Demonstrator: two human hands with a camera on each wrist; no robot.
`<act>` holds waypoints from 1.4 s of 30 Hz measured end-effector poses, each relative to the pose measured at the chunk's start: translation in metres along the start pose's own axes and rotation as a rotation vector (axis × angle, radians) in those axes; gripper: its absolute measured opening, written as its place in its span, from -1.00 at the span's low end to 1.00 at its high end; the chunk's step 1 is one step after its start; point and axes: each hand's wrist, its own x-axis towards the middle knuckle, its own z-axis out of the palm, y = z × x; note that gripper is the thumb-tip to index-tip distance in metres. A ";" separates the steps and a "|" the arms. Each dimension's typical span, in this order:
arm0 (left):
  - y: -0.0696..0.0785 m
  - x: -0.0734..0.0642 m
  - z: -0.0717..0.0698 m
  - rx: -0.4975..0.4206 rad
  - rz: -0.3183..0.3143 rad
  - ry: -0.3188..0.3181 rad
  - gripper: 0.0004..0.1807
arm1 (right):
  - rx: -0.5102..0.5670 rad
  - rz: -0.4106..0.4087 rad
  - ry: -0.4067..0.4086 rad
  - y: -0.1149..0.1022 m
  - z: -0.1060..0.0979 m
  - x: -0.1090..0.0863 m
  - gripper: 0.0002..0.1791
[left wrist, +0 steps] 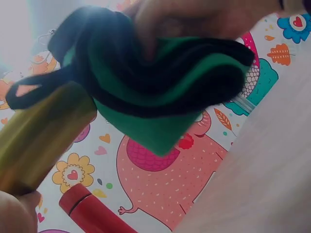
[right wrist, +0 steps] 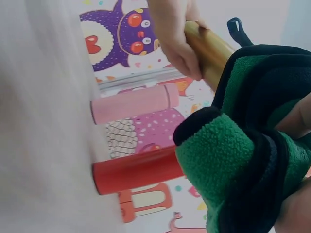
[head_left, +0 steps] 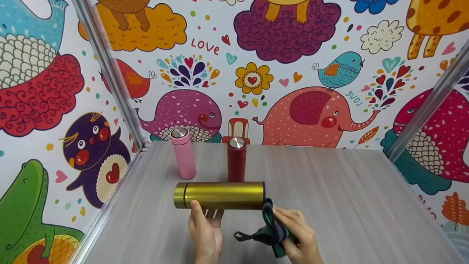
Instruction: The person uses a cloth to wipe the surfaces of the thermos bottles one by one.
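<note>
A gold thermos bottle (head_left: 225, 195) lies sideways in the air above the table, its lid end to the left. My left hand (head_left: 207, 231) grips it near the lid, thumb in front and fingers underneath. In my right hand (head_left: 298, 234) is a bunched green cloth with dark edging (right wrist: 218, 160), and a dark loop hangs from it. The cloth is up against the bottle's base end in the head view; whether it presses there I cannot tell. Both hands show in the right wrist view, with the left hand (right wrist: 180, 41) around the gold bottle.
Behind the gold bottle, a pink thermos (head_left: 185, 157) and a red thermos (head_left: 236, 161) stand upright on the grey wood-grain table (head_left: 329, 183). Printed cartoon panels close off the back and sides, with metal posts (head_left: 110, 73) at the corners.
</note>
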 end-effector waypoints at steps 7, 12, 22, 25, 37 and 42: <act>-0.003 -0.006 -0.002 0.004 -0.037 -0.019 -0.55 | -0.067 0.047 -0.001 0.012 -0.004 0.008 -0.20; -0.001 -0.008 -0.003 -0.023 -0.028 -0.026 -0.54 | -0.071 0.095 -0.041 0.034 -0.003 -0.001 -0.22; 0.004 -0.007 0.000 -0.003 -0.024 0.015 -0.44 | -0.048 0.098 -0.059 0.031 -0.001 -0.017 -0.16; 0.004 -0.005 0.001 -0.006 -0.020 0.020 -0.45 | -0.041 0.053 -0.043 0.017 -0.001 -0.010 -0.14; -0.003 -0.011 0.000 0.018 -0.024 -0.058 -0.55 | -0.067 0.024 0.001 0.010 -0.009 0.018 -0.20; -0.002 -0.015 0.002 0.000 -0.012 -0.072 -0.60 | -0.046 0.103 -0.013 0.014 -0.011 0.020 -0.23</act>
